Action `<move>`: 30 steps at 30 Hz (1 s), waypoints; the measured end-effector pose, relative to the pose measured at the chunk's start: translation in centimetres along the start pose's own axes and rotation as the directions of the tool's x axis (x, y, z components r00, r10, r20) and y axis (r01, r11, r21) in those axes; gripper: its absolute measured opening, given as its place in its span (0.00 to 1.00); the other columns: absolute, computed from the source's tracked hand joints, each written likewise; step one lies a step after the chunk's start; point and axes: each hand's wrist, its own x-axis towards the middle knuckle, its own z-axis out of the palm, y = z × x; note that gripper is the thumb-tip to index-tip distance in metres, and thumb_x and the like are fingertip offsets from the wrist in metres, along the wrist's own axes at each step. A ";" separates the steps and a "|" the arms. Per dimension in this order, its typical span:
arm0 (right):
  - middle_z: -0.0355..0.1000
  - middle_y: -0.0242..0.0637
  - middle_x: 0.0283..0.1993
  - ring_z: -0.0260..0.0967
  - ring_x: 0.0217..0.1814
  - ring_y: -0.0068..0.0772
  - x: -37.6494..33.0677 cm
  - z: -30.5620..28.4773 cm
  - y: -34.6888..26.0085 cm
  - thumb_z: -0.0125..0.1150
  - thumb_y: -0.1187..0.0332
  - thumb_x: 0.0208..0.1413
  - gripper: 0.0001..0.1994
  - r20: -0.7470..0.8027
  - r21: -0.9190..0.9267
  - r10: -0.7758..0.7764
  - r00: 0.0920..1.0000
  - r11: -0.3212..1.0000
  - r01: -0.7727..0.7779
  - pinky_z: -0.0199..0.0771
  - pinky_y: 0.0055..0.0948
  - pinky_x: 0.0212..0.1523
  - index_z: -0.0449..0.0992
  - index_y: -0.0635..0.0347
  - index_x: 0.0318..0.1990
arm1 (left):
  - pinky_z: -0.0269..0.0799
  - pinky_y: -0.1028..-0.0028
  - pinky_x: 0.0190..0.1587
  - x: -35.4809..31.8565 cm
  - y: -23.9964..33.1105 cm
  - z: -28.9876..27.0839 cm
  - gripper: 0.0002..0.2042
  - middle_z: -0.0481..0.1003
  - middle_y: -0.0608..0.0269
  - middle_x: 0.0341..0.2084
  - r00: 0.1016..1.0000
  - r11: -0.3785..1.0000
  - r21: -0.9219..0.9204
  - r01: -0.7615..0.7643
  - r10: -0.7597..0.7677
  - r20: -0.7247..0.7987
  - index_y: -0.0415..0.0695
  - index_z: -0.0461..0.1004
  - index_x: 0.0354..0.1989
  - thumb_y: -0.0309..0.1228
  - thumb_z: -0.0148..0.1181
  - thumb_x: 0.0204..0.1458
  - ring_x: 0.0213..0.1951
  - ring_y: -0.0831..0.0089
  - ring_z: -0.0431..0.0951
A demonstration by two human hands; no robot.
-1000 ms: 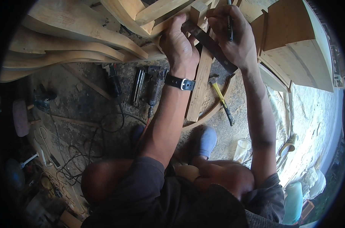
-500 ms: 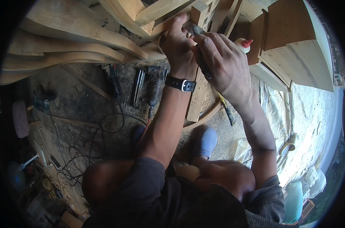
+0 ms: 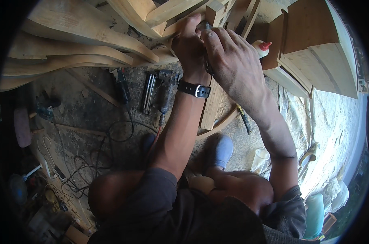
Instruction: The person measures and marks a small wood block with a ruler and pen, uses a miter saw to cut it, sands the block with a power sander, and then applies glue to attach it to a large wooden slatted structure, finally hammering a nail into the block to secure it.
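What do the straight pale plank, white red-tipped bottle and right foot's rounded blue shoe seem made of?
Straight pale plank: wood, apparently unvarnished; matt, with fine streaks like grain.
White red-tipped bottle: probably smooth plastic, judging by its even colour.
Rounded blue shoe: perhaps foam or rubber, matt and evenly coloured.

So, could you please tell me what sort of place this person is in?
Probably a woodworking shop: curved wooden pieces crowd the upper left, what looks like a nail gun lies on the floor, and a boxy wooden piece stands at right.

The plank [image 3: 209, 112] lies between the nail gun [image 3: 165, 91], left, and the bottle [image 3: 259, 49], right.
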 end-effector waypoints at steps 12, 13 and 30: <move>0.74 0.46 0.38 0.76 0.39 0.53 -2.9 -3.3 1.5 0.64 0.73 0.60 0.10 -0.037 0.357 0.335 0.941 0.884 -0.301 0.75 0.42 0.39 0.73 0.61 0.47 | 0.79 0.62 0.52 0.4 -0.3 0.0 0.17 0.75 0.60 0.46 0.999 0.989 -0.143 0.041 -0.036 0.037 0.39 0.72 0.53 0.34 0.62 0.58 0.49 0.66 0.78; 0.73 0.46 0.39 0.76 0.42 0.53 -2.9 -3.1 1.3 0.65 0.73 0.59 0.11 0.020 0.302 0.332 0.943 0.897 -0.323 0.75 0.44 0.41 0.71 0.61 0.47 | 0.79 0.64 0.51 0.4 -0.4 0.0 0.17 0.75 0.61 0.45 0.998 0.989 -0.138 0.055 -0.051 0.036 0.41 0.72 0.53 0.34 0.62 0.58 0.48 0.66 0.78; 0.70 0.46 0.36 0.73 0.36 0.53 -2.8 0.9 2.3 0.65 0.79 0.51 0.17 0.032 0.437 0.308 0.951 0.851 -0.290 0.71 0.45 0.39 0.66 0.60 0.47 | 0.67 0.80 0.31 -0.2 0.2 0.8 0.13 0.73 0.72 0.38 0.997 0.997 -0.071 0.041 -0.045 -0.058 0.48 0.77 0.44 0.38 0.67 0.52 0.35 0.83 0.73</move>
